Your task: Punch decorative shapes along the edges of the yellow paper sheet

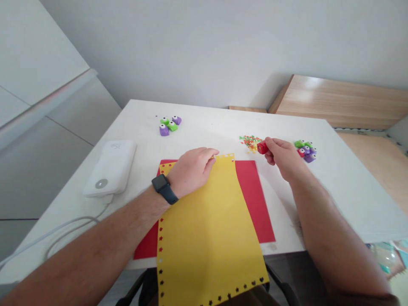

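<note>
Head view: a small red punch point(262, 147) is pinched between the thumb and fingertips of the right hand point(283, 158), held just above the table point(210, 127) at the far right corner of the paper. Directly beside the punch, on its far left, lies a small pile of confetti point(249, 141) in red, green and yellow.

The left hand point(193, 169) lies palm down on the far edge of a yellow sheet point(207, 229), fingers together and reaching the edge. Whether the thumb grips that edge from below is hidden, so its hold cannot be told. A dark watch point(164, 188) sits on that wrist.

The yellow sheet bears a row of punched shapes along its left, near and far edges, and its near end overhangs the table. It lies on a red sheet point(255, 199), which shows on both sides.

To the right of the right hand sits a right cluster of punches point(306, 150), green, purple and red, apparently touching one another. A far cluster of punches point(169, 124), green and purple, lies well apart at the far left. A white power bank point(111, 168) rests at the left, with a cable point(63, 229) running toward the near edge. A wooden board point(344, 100) leans beyond the far right corner.
</note>
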The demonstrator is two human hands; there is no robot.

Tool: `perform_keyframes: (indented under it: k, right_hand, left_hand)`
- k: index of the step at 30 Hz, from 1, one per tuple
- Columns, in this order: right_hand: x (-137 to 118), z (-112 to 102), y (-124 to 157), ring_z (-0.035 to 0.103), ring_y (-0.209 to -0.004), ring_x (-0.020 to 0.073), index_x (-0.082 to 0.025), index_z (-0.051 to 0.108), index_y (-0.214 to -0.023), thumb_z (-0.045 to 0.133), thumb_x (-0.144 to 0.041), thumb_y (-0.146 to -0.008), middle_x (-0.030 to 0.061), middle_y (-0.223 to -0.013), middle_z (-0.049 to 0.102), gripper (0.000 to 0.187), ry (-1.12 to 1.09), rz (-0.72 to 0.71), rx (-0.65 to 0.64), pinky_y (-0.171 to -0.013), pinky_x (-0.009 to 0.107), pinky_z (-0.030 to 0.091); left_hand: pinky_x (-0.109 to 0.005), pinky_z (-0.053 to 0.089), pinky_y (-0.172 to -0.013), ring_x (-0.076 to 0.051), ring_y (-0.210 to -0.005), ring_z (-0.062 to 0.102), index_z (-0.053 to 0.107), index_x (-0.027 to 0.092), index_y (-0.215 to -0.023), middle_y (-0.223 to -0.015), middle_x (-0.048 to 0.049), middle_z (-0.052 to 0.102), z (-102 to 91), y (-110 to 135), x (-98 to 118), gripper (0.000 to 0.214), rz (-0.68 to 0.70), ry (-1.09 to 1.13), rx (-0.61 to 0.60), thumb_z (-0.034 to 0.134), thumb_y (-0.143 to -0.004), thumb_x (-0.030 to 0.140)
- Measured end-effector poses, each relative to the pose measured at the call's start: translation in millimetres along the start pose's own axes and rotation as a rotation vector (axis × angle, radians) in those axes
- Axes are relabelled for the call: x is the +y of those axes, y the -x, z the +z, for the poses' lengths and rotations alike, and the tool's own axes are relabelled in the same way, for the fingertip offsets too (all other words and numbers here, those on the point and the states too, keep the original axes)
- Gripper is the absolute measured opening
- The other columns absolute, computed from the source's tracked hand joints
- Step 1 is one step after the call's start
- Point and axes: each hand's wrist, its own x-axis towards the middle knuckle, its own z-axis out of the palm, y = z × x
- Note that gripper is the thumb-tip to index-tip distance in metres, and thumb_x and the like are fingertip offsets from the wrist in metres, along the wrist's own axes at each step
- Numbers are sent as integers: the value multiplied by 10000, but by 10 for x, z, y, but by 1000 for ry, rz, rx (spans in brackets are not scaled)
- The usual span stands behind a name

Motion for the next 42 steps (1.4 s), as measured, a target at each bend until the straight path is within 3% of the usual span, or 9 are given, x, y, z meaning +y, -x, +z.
perform_keyframes:
  k: [4, 11, 16, 21, 25, 28, 32, 42]
  right_hand:
    - [-42, 33, 32, 379, -508, 101, -202, 656, -733, 806, -641, -831, -6, -620, 526, 474, -187, 68, -55, -456, 265, 242]
    - [-55, 57, 63, 408, -522, 103, -196, 661, -738, 847, -622, -812, -15, -620, 491, 470, -269, 115, -80, -455, 255, 259]
    - [-56, 69, 82, 425, -534, 108, -201, 654, -772, 800, -625, -860, -7, -666, 526, 457, -297, 121, -131, -459, 265, 275]
    - [-91, 132, 167, 512, -596, 110, -225, 631, -887, 692, -664, -940, -7, -810, 604, 446, -244, 24, -254, -504, 259, 362]
    - [-138, 194, 248, 593, -642, 134, -260, 600, -1007, 624, -708, -965, -2, -862, 655, 450, -185, 32, -357, -497, 261, 352]
    - [-169, 222, 286, 587, -651, 132, -270, 601, -1029, 700, -645, -943, -11, -855, 664, 397, -215, 59, -404, -508, 265, 327]
    - [-195, 237, 312, 594, -698, 140, -250, 631, -1022, 840, -510, -853, -17, -833, 670, 374, -242, 105, -429, -575, 274, 380]
    - [-136, 264, 314, 704, -842, 176, -196, 694, -1145, 916, -438, -788, 44, -930, 763, 485, -233, 123, -446, -763, 321, 537]
  left_hand:
    - [-478, 575, -1012, -291, -1136, 734, 693, 155, -1241, -1213, -105, 780, -3, -1, 3, 272, -3, 1, 0, 500, -1050, 178]
    - [-467, 573, -1011, -287, -1141, 733, 690, 168, -1238, -1222, -100, 780, -4, 1, 9, 272, -6, -1, -5, 493, -1053, 189]
    - [-470, 573, -997, -291, -1123, 736, 695, 161, -1231, -1211, -103, 782, -7, -3, 13, 272, -8, -1, -3, 494, -1050, 187]
    - [-460, 573, -994, -285, -1120, 735, 695, 163, -1233, -1216, -97, 782, -10, -2, 13, 275, -9, -5, -3, 489, -1052, 187]
    - [-462, 574, -999, -287, -1127, 734, 696, 170, -1236, -1220, -100, 782, -14, -2, 15, 281, -14, -4, -8, 483, -1054, 199]
    - [-467, 576, -1004, -287, -1126, 735, 699, 176, -1232, -1221, -100, 783, -17, -5, 19, 284, -25, 5, -11, 479, -1054, 207]
    - [-457, 571, -1024, -279, -1153, 729, 697, 189, -1234, -1245, -96, 779, -26, -8, 27, 288, -31, 21, -10, 476, -1049, 203]
    - [-447, 568, -1012, -279, -1131, 729, 702, 171, -1240, -1236, -96, 781, -33, -9, 41, 294, -36, 20, -6, 480, -1049, 200]
